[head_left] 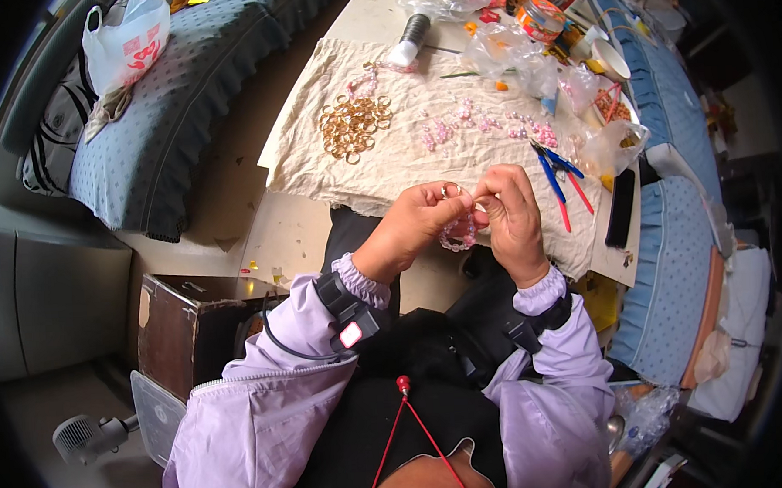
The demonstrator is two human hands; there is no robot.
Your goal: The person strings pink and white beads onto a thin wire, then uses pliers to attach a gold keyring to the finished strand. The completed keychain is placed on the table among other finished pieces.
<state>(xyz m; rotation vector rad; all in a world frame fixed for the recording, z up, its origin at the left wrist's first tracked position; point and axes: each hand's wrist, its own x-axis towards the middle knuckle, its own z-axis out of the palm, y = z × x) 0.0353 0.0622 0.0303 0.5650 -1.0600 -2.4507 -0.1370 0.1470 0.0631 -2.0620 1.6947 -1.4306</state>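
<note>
A loop of pink and clear beads (457,236), like a bracelet, hangs from the fingers of my left hand (415,225). Thumb and forefinger of that hand pinch its upper part; a small shiny piece shows at the fingertips. My right hand (514,225) is closed in a pinch right beside it, fingertips close to the left thumb. What the right fingers hold is too small to make out. Beyond my hands, on a cream cloth (304,152), lie a heap of gold-coloured rings (355,119) and scattered pink beads (464,123).
Blue-and-red-handled pliers (552,185) lie to the right on the cloth, near a black oblong item (621,208). A clear plastic bag (614,147), an orange-labelled jar (540,18) and a dark-and-clear cylinder (411,38) stand farther back. A blue-covered sofa (168,140) is at left.
</note>
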